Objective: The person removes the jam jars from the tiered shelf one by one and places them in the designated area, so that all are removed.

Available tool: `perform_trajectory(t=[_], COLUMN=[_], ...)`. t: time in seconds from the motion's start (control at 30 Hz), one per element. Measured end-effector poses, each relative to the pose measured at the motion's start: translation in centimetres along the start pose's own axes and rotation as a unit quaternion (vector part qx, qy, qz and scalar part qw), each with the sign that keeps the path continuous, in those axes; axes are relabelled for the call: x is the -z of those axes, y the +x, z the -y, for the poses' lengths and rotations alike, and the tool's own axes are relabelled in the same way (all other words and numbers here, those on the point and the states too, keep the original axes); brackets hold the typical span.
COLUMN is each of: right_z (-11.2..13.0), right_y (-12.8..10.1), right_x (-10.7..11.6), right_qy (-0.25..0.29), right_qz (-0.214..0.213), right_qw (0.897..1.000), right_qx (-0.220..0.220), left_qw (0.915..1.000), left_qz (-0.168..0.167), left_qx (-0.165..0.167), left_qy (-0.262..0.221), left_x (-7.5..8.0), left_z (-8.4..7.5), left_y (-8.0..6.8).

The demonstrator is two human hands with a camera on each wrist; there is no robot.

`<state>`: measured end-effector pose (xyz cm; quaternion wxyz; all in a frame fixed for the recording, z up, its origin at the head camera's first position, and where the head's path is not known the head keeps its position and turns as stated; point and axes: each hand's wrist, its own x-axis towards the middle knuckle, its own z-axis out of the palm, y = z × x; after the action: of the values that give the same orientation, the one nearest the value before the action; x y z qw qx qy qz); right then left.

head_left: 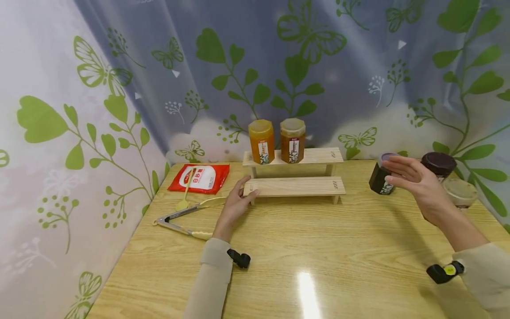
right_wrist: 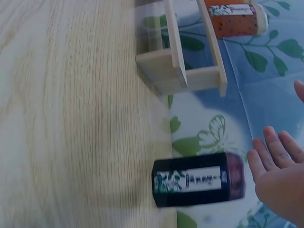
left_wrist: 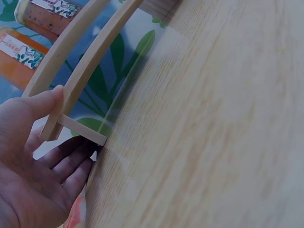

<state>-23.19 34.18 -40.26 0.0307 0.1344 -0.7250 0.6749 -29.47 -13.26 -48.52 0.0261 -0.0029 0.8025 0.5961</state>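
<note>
Shelf [head_left: 295,186] long axis runs left to right across the table [head_left: 279,266]; its steps face me. My left hand [head_left: 235,206] rests at its left end, thumb on the lower board, fingers relaxed. My right hand [head_left: 414,184] hovers flat, holding nothing, just beside the upright dark jar [head_left: 381,177]. Only the right wrist view shows that jar's label [right_wrist: 190,180] fully.

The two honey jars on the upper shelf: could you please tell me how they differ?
The left jar holds bright orange contents under a yellow-orange lid; the right jar holds darker reddish-brown contents under a paler tan lid. Both stand upright, side by side, on the wooden rack, with similar shape and labels.
</note>
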Motion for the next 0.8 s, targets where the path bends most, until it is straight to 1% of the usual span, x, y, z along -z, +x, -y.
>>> perform_trajectory(t=[0.07, 0.13, 0.3, 0.47, 0.67, 0.8], right_z=[0.0, 0.0, 0.2, 0.5, 0.4, 0.4], right_y=[0.5, 0.9, 2.0, 3.3, 4.9, 6.1], right_x=[-0.6, -1.1, -2.7, -4.5, -6.6, -8.0], right_qy=[-0.018, -0.051, -0.125, -0.137, -0.127, -0.109], right_qz=[0.012, 0.021, 0.030, 0.033, 0.045, 0.054], right_qw=[1.000, 0.998, 0.991, 0.989, 0.990, 0.992], right_qx=[-0.007, -0.009, -0.018, -0.037, -0.026, -0.030], left_qw=[1.0000, 1.0000, 1.0000, 1.0000, 1.0000, 1.0000], left_qz=[0.001, 0.002, 0.003, 0.002, 0.000, 0.002], left_qx=[0.001, 0.002, -0.002, -0.001, -0.002, 0.000], left_qy=[-0.005, -0.006, -0.007, -0.006, -0.002, -0.004], left_x=[0.0, 0.1, 0.1, 0.1, 0.1, 0.1], left_z=[0.0, 0.1, 0.1, 0.1, 0.1, 0.1], left_y=[0.1, 0.1, 0.2, 0.1, 0.1, 0.1])
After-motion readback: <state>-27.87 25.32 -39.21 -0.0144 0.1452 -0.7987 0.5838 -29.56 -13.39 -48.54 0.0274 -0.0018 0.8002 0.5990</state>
